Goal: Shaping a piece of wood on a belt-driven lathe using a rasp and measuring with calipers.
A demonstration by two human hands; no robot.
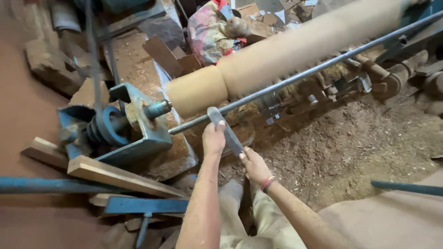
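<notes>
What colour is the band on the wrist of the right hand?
Red, with a pinkish strand. The wrist band shows in the head view, just behind the right hand.

Soft, even daylight fills the scene with faint shadows; the spinning wooden cylinder (286,50) blurs, and the frame edges bend slightly.
</notes>
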